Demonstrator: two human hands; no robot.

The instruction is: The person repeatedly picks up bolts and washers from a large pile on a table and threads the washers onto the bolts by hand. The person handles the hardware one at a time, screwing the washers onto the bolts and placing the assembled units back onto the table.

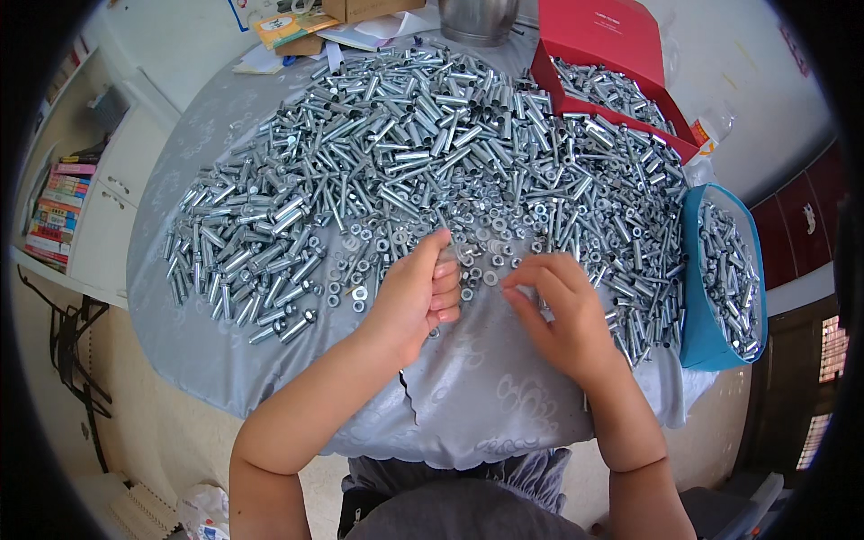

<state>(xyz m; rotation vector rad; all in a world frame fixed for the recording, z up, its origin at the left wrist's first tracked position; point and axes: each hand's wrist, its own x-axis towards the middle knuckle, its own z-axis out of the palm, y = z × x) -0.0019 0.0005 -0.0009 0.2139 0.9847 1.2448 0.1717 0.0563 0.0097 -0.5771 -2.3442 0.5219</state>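
My left hand [418, 292] is closed in a fist, thumb on top. The end of a slim metal bolt [441, 219] sticks up just above the thumb; the fingers hide the rest of it. To its right, my right hand [565, 310] has its thumb and index finger curled close together, and whatever lies between the tips is too small to make out. A flat washer [490, 278] is right beside those fingertips. Loose nuts and washers [360, 293] lie scattered around both hands, at the near edge of a big heap of metal sleeves and bolts [423, 126].
A grey patterned cloth [486, 396] covers the table. On the right stand a blue fabric bin [693, 306] and an open red box [612, 22], both filled with bolts. A metal pot [477, 22] and some papers [360, 36] sit at the far edge.
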